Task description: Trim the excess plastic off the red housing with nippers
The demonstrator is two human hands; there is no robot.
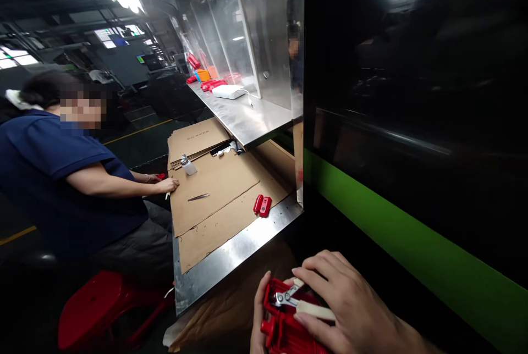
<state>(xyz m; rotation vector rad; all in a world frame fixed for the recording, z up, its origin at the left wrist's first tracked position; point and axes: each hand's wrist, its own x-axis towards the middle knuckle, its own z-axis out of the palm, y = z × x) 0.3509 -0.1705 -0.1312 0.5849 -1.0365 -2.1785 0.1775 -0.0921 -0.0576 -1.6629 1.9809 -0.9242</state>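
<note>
Low in the view, my left hand [257,318] is closed around a red plastic housing [293,336] with an open, hollow side. Only some of its fingers show at the housing's left edge; the rest is hidden behind it. My right hand [350,296] grips a pair of nippers [315,310] by their cream handles. The metal jaws reach into the housing's hollow, where I cannot make out what they touch. On the bench beyond lies another red plastic piece [264,206], close to the metal edge.
Cardboard [223,189] covers the metal-edged bench, with tweezers [199,197] and a small bottle [188,165] on it. A steel shelf [264,117] overhangs it, bearing a white device [227,92] and red parts. A co-worker [82,172] sits left by a red stool [91,310]. A dark panel [412,95] stands right.
</note>
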